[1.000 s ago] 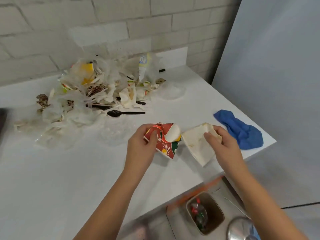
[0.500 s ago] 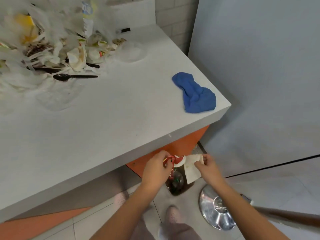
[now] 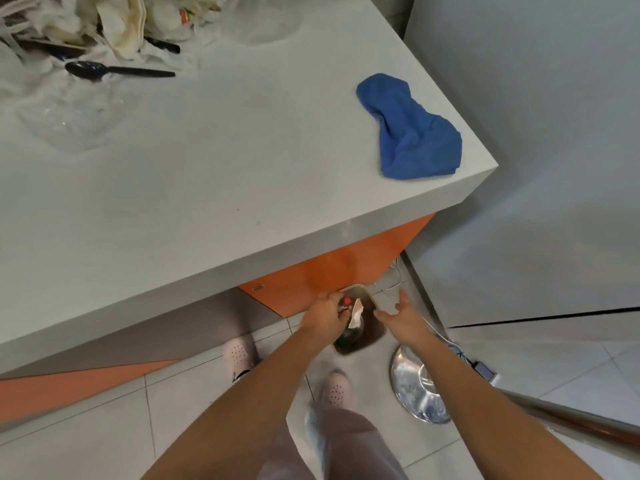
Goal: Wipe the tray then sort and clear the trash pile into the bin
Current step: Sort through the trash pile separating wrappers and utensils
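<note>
- Both hands have dropped from the counter's edge down to the bin (image 3: 378, 332), and my view has tipped with them, so the floor now fills the lower half.
- Half a second ago my right hand (image 3: 403, 315) was pinching the white paper (image 3: 356, 312); now its fingers are spread apart and empty, and the paper hangs over the bin mouth, just beside the left hand.
- My left hand (image 3: 323, 315) is at the bin's near rim, fingers curled around the red wrapper (image 3: 345, 304); I read that as a grip not yet let go, though the piece is small and partly hidden by the knuckles.
- I judge this pair of scraps nearly binned: paper released, wrapper one finger-opening away.
- Pose: both arms reach straight down and forward from the bottom of the view, left wrist turned inward over the bin, right palm facing left with the thumb up, just clear of the rim.
- The trash pile (image 3: 104, 26) sits at the counter's (image 3: 207, 174) far left corner, with the black spoon (image 3: 114, 70) at its near edge, so most of the clearing is left.
- The blue cloth (image 3: 412, 129) lies crumpled at the counter's right corner; I see no tray.
- The bin's steel lid (image 3: 415, 386) lies on the floor beside it.
</note>
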Demonstrator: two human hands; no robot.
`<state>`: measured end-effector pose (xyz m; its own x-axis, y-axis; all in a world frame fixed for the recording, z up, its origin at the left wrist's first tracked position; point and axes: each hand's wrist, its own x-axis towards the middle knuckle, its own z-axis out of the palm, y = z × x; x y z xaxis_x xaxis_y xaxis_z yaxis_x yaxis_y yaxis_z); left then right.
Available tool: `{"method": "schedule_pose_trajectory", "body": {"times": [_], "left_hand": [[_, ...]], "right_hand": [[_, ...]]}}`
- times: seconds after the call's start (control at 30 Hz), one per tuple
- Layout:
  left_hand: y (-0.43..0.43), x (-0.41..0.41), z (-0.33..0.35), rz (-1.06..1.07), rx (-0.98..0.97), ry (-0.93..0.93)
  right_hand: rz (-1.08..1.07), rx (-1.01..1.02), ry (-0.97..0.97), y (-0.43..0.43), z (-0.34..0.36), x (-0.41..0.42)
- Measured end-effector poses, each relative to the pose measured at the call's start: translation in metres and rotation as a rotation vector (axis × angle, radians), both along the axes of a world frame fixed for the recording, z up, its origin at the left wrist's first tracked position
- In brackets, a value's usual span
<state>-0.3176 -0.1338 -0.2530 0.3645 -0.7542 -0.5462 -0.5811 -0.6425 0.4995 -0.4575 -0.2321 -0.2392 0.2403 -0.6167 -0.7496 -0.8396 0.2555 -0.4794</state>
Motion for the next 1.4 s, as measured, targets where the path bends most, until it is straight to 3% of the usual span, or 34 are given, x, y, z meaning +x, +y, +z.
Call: {"method": "schedule_pose_trajectory", "body": {"times": [0.13,0.3,0.43,0.57,0.73,0.97,1.1,1.27,1.33,1.4], "left_hand": [[0.017,0.015,0.038,0.047,-0.225,-0.008],[0.042,0.036,0.134,0.071,-0.753,-0.044],[0.055,0.063,0.188,0.049,-0.879,-0.246],[0.056,0.107,0.218,0.176,-0.913,-0.366],[0.057,0.186,0.251,0.391,-0.942,-0.383],[0.064,0.316,0.284,0.540,-0.897,-0.352],[0.064,0.380,0.301,0.526,-0.890,-0.440],[0.045,0.468,0.315,0.438,-0.874,-0.659],[0.030,0.497,0.314,0.337,-0.760,-0.747],[0.013,0.520,0.311,0.189,-0.448,-0.782]], "right_hand": [[-0.065,-0.133,-0.126,0.009,0.030,0.011],[-0.100,-0.272,-0.545,0.027,0.109,0.036],[-0.098,-0.300,-0.822,0.041,0.181,0.083],[0.039,-0.294,-0.907,0.046,0.223,0.150],[0.171,-0.398,-0.867,0.037,0.247,0.244],[0.140,-0.557,-0.711,0.007,0.261,0.387],[0.197,-0.651,-0.474,-0.017,0.260,0.453],[0.232,-0.607,-0.274,-0.039,0.254,0.501],[0.236,-0.611,-0.262,-0.042,0.251,0.506],[0.219,-0.630,-0.284,-0.043,0.248,0.512]]}}
